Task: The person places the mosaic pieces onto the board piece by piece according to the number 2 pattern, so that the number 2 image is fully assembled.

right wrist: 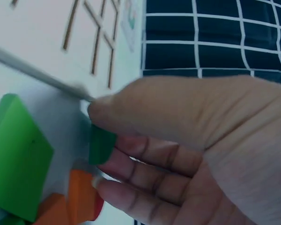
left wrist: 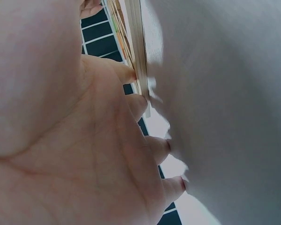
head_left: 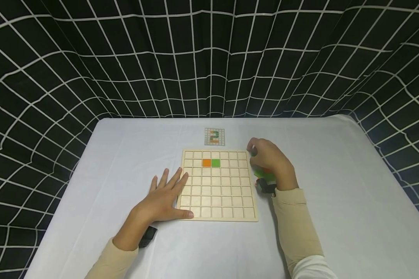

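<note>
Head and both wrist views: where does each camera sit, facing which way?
Head: on the head, looking forward and down at the grid board; left hand, right hand and sleeves show.
Left wrist: on that wrist, looking past the palm and fingers to the grid board's edge.
Right wrist: on that wrist, looking past thumb and fingers to the dark green piece they pinch.
Head and right wrist both show the card.

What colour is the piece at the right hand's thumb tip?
Dark green; the piece shows best in the right wrist view.
</note>
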Action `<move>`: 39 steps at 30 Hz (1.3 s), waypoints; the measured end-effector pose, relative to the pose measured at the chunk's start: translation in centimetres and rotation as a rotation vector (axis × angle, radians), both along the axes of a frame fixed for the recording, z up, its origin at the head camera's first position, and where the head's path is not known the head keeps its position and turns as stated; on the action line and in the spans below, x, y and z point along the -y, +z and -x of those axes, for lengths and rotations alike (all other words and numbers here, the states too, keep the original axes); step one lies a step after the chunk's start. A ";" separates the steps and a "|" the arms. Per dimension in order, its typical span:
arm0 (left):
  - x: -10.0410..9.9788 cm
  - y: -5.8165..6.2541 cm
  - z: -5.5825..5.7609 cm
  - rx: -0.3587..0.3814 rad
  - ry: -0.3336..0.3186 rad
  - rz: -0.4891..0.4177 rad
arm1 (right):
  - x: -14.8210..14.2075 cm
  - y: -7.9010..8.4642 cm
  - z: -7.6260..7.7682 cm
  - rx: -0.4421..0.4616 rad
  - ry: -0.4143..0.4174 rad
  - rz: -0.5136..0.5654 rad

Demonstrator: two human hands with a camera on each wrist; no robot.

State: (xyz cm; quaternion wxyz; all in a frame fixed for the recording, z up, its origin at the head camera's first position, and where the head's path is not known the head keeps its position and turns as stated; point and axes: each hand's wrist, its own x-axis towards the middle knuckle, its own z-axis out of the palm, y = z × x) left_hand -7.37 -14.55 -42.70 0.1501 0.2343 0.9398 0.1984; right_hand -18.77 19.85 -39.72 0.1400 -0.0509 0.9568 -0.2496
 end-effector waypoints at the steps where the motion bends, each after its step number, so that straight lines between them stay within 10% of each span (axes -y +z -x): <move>1: 0.0 0.0 0.0 -0.002 -0.001 0.000 | 0.0 0.1 0.0 0.002 0.008 0.006; 39: -0.2 0.2 0.0 0.012 0.006 0.016 | 3.8 -0.1 -0.6 -0.073 0.305 0.056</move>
